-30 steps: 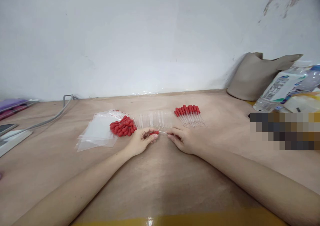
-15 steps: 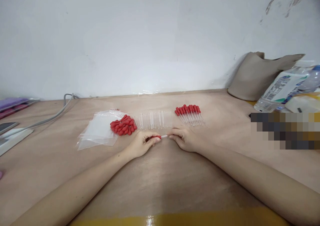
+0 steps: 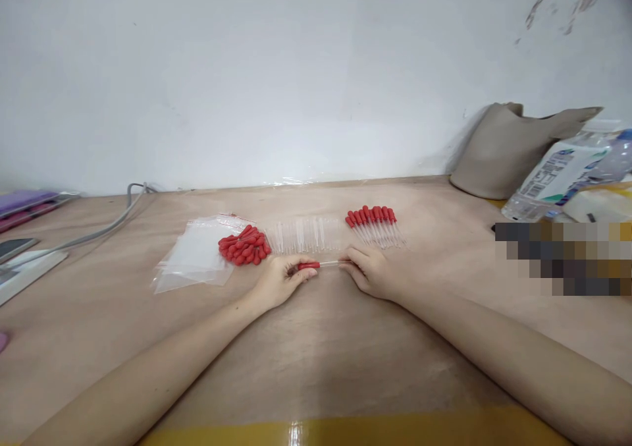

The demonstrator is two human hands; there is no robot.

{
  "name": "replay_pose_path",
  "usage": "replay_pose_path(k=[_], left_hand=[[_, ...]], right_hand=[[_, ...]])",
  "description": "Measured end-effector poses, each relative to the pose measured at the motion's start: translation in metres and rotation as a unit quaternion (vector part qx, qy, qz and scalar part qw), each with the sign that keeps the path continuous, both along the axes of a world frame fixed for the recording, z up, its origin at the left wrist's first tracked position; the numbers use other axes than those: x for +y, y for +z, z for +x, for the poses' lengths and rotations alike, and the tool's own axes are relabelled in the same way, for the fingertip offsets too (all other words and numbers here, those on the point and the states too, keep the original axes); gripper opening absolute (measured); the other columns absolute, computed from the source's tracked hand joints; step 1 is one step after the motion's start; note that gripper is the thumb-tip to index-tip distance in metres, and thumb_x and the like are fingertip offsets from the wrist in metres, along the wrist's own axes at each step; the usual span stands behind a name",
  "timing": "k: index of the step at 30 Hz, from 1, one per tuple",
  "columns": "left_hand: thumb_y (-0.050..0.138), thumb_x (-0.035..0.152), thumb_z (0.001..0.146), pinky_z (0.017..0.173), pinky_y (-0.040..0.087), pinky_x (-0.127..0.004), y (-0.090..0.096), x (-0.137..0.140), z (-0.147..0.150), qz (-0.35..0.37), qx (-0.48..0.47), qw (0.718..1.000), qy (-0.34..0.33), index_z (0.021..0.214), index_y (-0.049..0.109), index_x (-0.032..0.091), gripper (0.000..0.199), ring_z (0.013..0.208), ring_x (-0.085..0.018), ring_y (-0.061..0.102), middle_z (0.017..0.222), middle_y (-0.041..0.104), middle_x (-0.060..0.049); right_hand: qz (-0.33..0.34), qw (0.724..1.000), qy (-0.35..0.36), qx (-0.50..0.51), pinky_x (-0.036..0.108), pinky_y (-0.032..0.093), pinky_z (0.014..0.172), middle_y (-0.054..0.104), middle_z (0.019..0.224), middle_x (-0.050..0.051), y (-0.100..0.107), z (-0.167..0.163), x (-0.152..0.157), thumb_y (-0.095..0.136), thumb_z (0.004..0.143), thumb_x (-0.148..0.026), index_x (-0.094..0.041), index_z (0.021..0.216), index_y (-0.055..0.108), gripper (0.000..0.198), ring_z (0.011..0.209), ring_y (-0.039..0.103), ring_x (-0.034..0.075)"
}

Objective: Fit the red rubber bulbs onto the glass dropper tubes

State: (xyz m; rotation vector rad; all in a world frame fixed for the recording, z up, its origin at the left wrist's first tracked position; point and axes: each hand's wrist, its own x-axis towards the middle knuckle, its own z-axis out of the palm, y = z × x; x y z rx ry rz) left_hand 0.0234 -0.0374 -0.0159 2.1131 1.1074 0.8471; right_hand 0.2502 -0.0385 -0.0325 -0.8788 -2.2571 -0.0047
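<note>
My left hand [image 3: 279, 280] pinches a red rubber bulb [image 3: 310, 265] between thumb and fingers. A clear glass dropper tube [image 3: 329, 263] runs from the bulb's mouth to my right hand [image 3: 371, 273], whose thumb and fingertips are closed on its far end. How deep the tube sits in the bulb cannot be made out. Behind my left hand is a pile of loose red bulbs [image 3: 244, 246]. A row of bare glass tubes [image 3: 303, 235] lies beyond both hands. To its right, several droppers with red bulbs fitted [image 3: 378, 219] lie side by side.
Clear zip bags [image 3: 195, 255] lie left of the bulb pile. A grey cable [image 3: 106, 225] and a phone [image 3: 16, 250] are at the far left. A plastic bottle [image 3: 548, 176] leans by a brown container [image 3: 498, 149] at right. A wall [image 3: 296, 77] closes the back.
My right hand has shifted slightly right and away from me, and more of the tube shows between the hands. More of the red bulb shows in my left fingers.
</note>
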Motion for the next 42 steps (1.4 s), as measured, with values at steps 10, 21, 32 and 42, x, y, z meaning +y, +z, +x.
replay_pose_path(k=[10, 21, 32, 42], left_hand=[[0.057, 0.033, 0.078, 0.056, 0.046, -0.021, 0.001, -0.004, 0.002, -0.053, -0.033, 0.998, -0.020, 0.086, 0.065, 0.013, 0.023, 0.056, -0.011, 0.055, 0.064, 0.060, -0.001], [0.057, 0.032, 0.078, 0.056, 0.048, -0.023, 0.001, -0.004, 0.003, -0.045, -0.031, 0.998, -0.029, 0.086, 0.065, 0.014, 0.021, 0.057, -0.012, 0.057, 0.066, 0.063, -0.002], [0.054, 0.032, 0.080, 0.060, 0.047, -0.024, 0.002, -0.003, 0.002, 0.036, 0.028, 0.999, 0.001, 0.089, 0.066, 0.016, 0.022, 0.065, -0.014, 0.058, 0.077, 0.066, -0.003], [0.059, 0.029, 0.074, 0.058, 0.048, -0.025, -0.004, 0.005, -0.004, 0.043, 0.001, 0.998, 0.046, 0.108, 0.054, 0.016, 0.037, 0.061, -0.010, 0.055, 0.088, 0.058, -0.004]], right_hand=[[0.030, 0.999, 0.025, 0.005, 0.023, 0.040, 0.059, 0.057, 0.073, 0.005, -0.002, -0.009, -0.001, 0.038, 0.088, -0.020, -0.016, 0.085, 0.056, 0.019, 0.065, 0.051, 0.013], [0.014, 0.999, 0.016, -0.036, 0.024, 0.038, 0.057, 0.055, 0.070, 0.005, -0.001, -0.014, -0.003, 0.035, 0.089, -0.021, -0.015, 0.083, 0.058, 0.024, 0.062, 0.049, 0.013], [-0.006, 0.996, -0.016, -0.083, 0.024, 0.037, 0.060, 0.057, 0.074, 0.005, 0.008, -0.018, -0.004, 0.038, 0.089, -0.021, -0.016, 0.082, 0.058, 0.022, 0.067, 0.051, 0.014], [-0.078, 0.974, -0.200, 0.068, 0.025, 0.038, 0.057, 0.060, 0.073, 0.005, 0.020, 0.014, 0.019, 0.047, 0.081, -0.026, -0.016, 0.073, 0.058, 0.017, 0.063, 0.053, 0.015]])
